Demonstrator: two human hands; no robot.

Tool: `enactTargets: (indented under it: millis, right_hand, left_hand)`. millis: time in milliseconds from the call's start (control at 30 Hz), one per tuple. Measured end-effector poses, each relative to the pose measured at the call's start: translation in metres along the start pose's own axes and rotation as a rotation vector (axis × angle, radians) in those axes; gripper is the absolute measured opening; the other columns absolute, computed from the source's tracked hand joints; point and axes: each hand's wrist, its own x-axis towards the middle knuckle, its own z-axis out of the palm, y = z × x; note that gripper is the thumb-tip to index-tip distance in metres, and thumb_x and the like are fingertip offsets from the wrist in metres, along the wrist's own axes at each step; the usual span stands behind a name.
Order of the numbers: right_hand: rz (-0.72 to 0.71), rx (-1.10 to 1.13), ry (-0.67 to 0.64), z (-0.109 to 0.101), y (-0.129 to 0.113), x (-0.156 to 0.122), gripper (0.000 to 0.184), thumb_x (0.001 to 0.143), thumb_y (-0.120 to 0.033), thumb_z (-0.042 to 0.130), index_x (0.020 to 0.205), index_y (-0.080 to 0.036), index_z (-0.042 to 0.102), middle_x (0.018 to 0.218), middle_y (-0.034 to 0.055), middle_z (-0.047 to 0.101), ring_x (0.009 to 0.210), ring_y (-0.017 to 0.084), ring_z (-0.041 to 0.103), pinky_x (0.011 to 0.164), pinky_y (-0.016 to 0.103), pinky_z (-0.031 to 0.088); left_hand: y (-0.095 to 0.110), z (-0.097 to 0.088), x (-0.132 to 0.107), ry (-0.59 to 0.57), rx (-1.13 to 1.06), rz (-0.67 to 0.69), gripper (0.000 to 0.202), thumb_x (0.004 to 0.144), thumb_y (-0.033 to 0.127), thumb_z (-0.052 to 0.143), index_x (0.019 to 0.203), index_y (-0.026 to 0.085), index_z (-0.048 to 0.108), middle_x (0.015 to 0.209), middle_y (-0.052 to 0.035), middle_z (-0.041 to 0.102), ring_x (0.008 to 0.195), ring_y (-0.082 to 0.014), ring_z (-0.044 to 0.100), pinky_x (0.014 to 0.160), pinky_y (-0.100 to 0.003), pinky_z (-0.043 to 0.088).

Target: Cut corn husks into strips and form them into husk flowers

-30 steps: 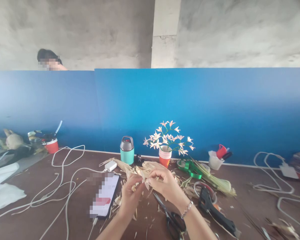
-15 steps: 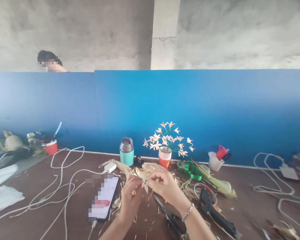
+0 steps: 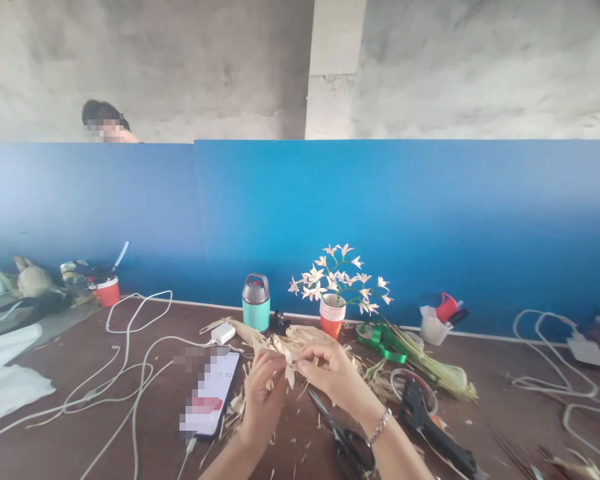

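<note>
Between my two hands is a small pale husk flower (image 3: 290,375), its petals pointing downward. My left hand (image 3: 266,383) pinches it from the left, fingers curled together. From the right, my right hand (image 3: 325,365) grips it between thumb and fingertips; a bracelet circles that wrist. Pale dried husks (image 3: 300,335) are heaped just behind my fingers. Black-handled scissors (image 3: 347,443) lie under my right forearm, blades toward my hands. Beyond the heap, a red and white paper cup (image 3: 333,320) holds several similar pale flowers (image 3: 330,277) on green stems.
A phone (image 3: 213,393) with a cable lies left of my hands. A turquoise flask (image 3: 256,307) stands behind. To the right are green ribbon (image 3: 387,343), a bundle of stalks (image 3: 437,367) and a black glue gun (image 3: 437,427). A blue partition (image 3: 380,200) borders the table; a person is beyond it.
The whole view has shifted slightly, so things sit a little further right. Both hands keep their pinch on the husk flower, with only small finger movement.
</note>
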Motion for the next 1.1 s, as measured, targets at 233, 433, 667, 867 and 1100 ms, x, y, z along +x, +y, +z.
enactTargets:
  millis: [233,433,667,867,1100]
  right_hand:
    - [-0.016,-0.011,-0.008,-0.001,0.0,0.001,0.018,0.077,-0.016,0.055,0.062,-0.019,0.064,0.065,-0.0006,0.062,0.062,0.014,0.052,0.058,0.027,0.041]
    - [0.011,-0.025,0.014,-0.003,-0.007,-0.002,0.008,0.077,-0.021,0.056,0.073,-0.02,0.063,0.076,0.0006,0.064,0.07,0.016,0.056,0.065,0.03,0.045]
    - [-0.276,-0.356,0.154,0.004,-0.021,-0.012,0.015,0.07,-0.015,0.06,0.083,-0.023,0.057,0.102,0.0041,0.057,0.102,0.023,0.05,0.09,0.041,0.039]
    - [-0.326,-0.589,0.299,0.016,-0.021,-0.012,0.011,0.074,-0.012,0.056,0.069,-0.021,0.056,0.098,0.0052,0.058,0.096,0.023,0.052,0.082,0.039,0.039]
    - [-0.335,-0.592,0.304,0.025,-0.022,-0.014,0.014,0.075,-0.012,0.054,0.066,-0.022,0.055,0.093,0.0045,0.058,0.091,0.023,0.052,0.08,0.038,0.039]
  left_hand:
    - [0.001,0.0,0.001,0.016,0.015,0.009,0.015,0.077,0.009,0.052,0.075,0.02,0.061,0.076,-0.0028,0.062,0.077,-0.0188,0.056,0.069,-0.032,0.047]
    - [0.004,-0.002,0.003,0.014,0.085,0.003,0.012,0.079,0.014,0.053,0.073,0.021,0.061,0.076,-0.0034,0.062,0.077,-0.0197,0.057,0.069,-0.033,0.047]
    - [0.005,-0.003,0.003,0.061,0.261,0.013,0.014,0.077,0.011,0.053,0.074,0.022,0.062,0.079,-0.003,0.063,0.079,-0.0204,0.055,0.07,-0.034,0.045]
    - [0.009,0.0,0.0,0.036,0.413,0.016,0.013,0.079,0.014,0.054,0.073,0.023,0.061,0.081,-0.0034,0.062,0.08,-0.0213,0.053,0.072,-0.036,0.041]
    - [0.003,0.001,-0.006,0.057,0.494,0.058,0.015,0.077,0.012,0.055,0.076,0.024,0.063,0.087,-0.0046,0.064,0.085,-0.0238,0.053,0.073,-0.037,0.038]
